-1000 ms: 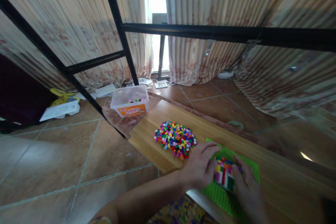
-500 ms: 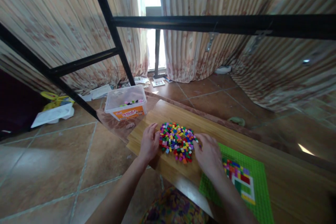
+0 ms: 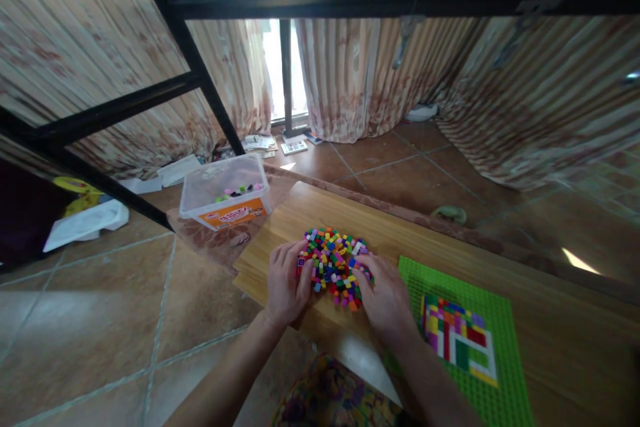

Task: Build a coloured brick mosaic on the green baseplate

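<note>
A heap of small coloured toy bricks [image 3: 333,260] lies loose on the wooden bench. At its left edge is my left hand [image 3: 289,280], fingers curved and thumb apart, touching the outer bricks. My right hand [image 3: 387,293] reaches into the right side of the heap; a gap with bricks shows between its thumb and forefinger, and no brick is plainly gripped. To the right of that hand lies a green baseplate [image 3: 505,333]. A block pattern of mixed bricks [image 3: 460,337] is built on it. My right forearm covers the baseplate's near left part.
A clear plastic tub [image 3: 225,183] with an orange label and a few bricks stands beyond the left end of the bench [image 3: 300,207]. A black metal frame [image 3: 210,97] crosses in front of the curtains [image 3: 345,73]. Papers [image 3: 183,170] lie on the tiled floor.
My right hand has moved left into the heap. My left hand's thumb has come forward against the bricks. The view has shifted, showing more of the built pattern.
</note>
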`<state>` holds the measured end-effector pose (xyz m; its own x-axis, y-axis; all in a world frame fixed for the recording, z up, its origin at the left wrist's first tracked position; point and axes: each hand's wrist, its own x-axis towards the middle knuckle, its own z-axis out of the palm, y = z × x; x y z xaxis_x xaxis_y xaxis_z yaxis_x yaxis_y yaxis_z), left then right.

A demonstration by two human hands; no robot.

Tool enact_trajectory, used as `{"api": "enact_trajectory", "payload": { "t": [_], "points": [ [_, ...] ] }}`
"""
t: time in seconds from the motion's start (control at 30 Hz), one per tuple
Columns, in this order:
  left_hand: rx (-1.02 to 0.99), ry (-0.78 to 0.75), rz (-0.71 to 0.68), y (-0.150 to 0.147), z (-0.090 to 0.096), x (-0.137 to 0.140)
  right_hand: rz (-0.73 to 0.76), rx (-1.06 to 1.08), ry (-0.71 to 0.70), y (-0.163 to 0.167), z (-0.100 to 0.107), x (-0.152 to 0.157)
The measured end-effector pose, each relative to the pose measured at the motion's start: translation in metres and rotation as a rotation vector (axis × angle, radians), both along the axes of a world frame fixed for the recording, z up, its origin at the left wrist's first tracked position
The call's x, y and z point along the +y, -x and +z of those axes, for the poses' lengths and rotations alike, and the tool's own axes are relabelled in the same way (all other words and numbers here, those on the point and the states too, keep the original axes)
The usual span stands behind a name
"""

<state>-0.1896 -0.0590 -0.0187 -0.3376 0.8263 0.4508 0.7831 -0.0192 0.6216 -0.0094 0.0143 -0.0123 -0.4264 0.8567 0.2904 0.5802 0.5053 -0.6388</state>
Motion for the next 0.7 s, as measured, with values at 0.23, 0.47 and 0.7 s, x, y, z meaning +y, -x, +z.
{"api": "enact_trajectory", "payload": {
  "t": [0.23,0.47,0.7],
  "points": [
    [-0.386,0.164,-0.271,-0.052,0.019,-0.004,0.052,0.237,0.270,-0.011,0.020,-0.031],
    [-0.508,0.269,-0.284,-0.059,0.025,-0.004,-0.036,0.319,0.439,-0.021,0.018,-0.036],
    [-0.492,0.316,-0.170,-0.071,0.027,-0.003,-0.094,0.273,0.354,-0.020,0.014,-0.041]
  ]
}}
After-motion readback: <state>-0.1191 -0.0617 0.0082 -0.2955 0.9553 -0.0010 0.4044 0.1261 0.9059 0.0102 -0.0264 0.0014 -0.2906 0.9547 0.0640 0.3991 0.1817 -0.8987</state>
